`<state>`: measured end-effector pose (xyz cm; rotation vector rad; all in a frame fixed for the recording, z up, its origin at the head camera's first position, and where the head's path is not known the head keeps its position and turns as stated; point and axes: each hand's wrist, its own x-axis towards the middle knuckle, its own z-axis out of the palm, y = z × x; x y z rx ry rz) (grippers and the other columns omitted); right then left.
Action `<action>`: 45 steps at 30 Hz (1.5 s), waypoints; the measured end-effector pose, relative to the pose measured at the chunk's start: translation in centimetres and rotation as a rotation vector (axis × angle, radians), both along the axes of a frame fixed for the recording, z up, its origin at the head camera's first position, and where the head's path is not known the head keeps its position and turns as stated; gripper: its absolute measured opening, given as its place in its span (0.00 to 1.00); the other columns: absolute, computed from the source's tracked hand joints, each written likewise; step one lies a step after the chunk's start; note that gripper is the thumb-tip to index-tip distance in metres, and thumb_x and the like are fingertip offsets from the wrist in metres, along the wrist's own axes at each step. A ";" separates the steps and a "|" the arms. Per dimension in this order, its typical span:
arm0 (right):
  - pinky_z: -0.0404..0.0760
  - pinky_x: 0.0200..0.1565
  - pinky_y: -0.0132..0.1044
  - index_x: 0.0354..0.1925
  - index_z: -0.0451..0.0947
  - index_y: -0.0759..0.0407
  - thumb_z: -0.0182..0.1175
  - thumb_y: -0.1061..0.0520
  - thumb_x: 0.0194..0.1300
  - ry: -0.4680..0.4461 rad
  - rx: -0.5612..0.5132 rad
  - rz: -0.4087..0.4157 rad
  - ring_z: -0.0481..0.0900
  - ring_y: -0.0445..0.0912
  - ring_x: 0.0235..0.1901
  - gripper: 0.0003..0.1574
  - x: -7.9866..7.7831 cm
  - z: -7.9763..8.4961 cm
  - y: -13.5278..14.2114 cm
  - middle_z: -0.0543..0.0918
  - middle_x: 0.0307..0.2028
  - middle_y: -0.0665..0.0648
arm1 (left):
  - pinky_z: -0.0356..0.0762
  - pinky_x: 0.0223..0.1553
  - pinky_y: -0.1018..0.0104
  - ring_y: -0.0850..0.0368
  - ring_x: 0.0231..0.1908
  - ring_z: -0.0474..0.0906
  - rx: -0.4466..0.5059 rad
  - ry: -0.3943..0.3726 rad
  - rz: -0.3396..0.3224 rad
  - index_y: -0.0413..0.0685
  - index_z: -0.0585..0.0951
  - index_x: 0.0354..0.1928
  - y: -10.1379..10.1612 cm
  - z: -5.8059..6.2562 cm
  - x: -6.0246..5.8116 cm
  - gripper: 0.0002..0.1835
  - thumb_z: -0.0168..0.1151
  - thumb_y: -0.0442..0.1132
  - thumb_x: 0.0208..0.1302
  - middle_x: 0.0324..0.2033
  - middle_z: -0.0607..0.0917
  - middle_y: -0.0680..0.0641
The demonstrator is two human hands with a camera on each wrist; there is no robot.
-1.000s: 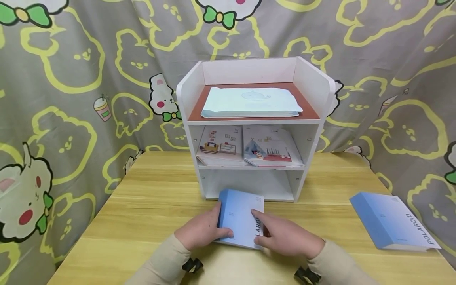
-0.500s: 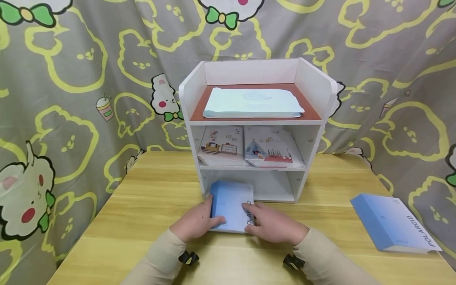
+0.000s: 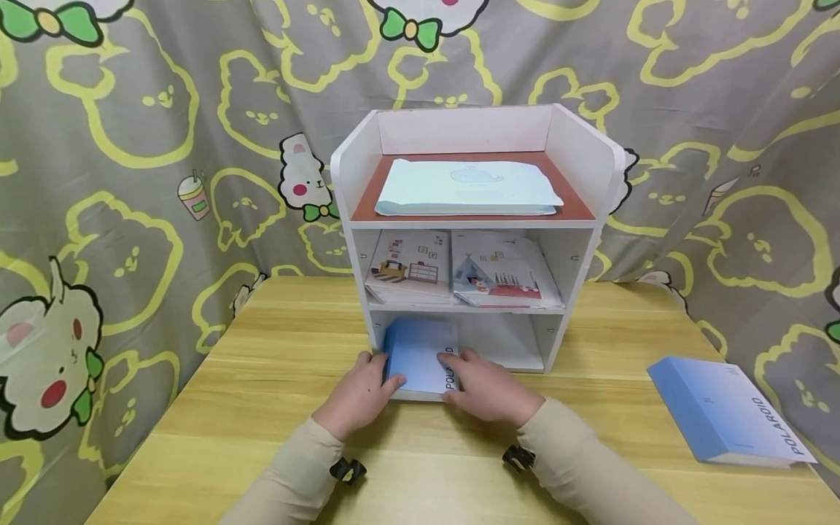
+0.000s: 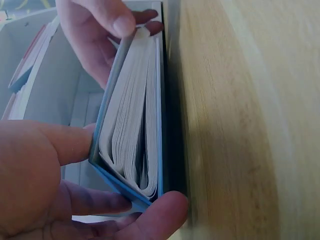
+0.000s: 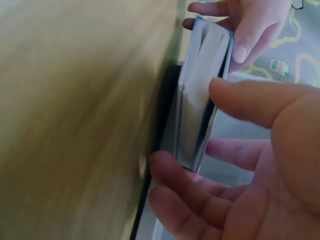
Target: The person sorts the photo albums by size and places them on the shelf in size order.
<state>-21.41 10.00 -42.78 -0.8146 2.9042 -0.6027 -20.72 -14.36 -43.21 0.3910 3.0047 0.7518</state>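
Observation:
A thick blue book (image 3: 415, 357) with "POLAROID" on its cover lies flat, its far part inside the bottom compartment of a white shelf unit (image 3: 605, 175), on the left side. My left hand (image 3: 357, 394) grips its left edge, thumb on the cover. On the right edge, my right hand (image 3: 494, 388) holds it between thumb and fingers. In the left wrist view, the page block of the book (image 4: 132, 110) faces the camera, with fingers under the lower cover. The right wrist view shows the book (image 5: 197, 100) between both hands.
Another blue "POLAROID" book (image 3: 722, 412) lies at the right on the wooden table (image 3: 216, 437). Illustrated books (image 3: 502, 273) fill the middle compartment. A pale packet with a whale drawing (image 3: 466, 188) rests on top. Patterned curtains (image 3: 144, 240) surround the table.
Both hands have pushed the book forward and slightly left, from in front of the shelf unit into its bottom compartment. The other book has stayed put.

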 end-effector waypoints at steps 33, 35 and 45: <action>0.81 0.52 0.47 0.62 0.80 0.54 0.59 0.43 0.73 0.040 -0.036 0.133 0.82 0.44 0.48 0.26 1.7 3.2 0.7 0.85 0.52 0.51 | 0.81 0.47 0.56 0.56 0.45 0.81 -0.315 0.074 -0.452 0.48 0.85 0.55 -0.2 6.0 2.3 0.23 0.60 0.57 0.71 0.46 0.83 0.51; 0.81 0.52 0.47 0.61 0.81 0.54 0.60 0.44 0.73 0.033 -0.037 0.137 0.82 0.45 0.48 0.25 1.9 3.2 0.6 0.85 0.50 0.51 | 0.81 0.48 0.55 0.56 0.45 0.81 -0.321 0.043 -0.468 0.48 0.86 0.54 -0.1 6.0 2.4 0.23 0.60 0.57 0.72 0.46 0.83 0.51; 0.79 0.57 0.47 0.60 0.82 0.53 0.58 0.40 0.73 0.013 0.049 0.208 0.81 0.46 0.54 0.27 2.0 2.2 -0.2 0.84 0.54 0.50 | 0.79 0.52 0.55 0.54 0.50 0.81 -0.329 -0.041 -0.493 0.49 0.87 0.50 0.1 4.7 2.3 0.20 0.58 0.56 0.72 0.49 0.85 0.50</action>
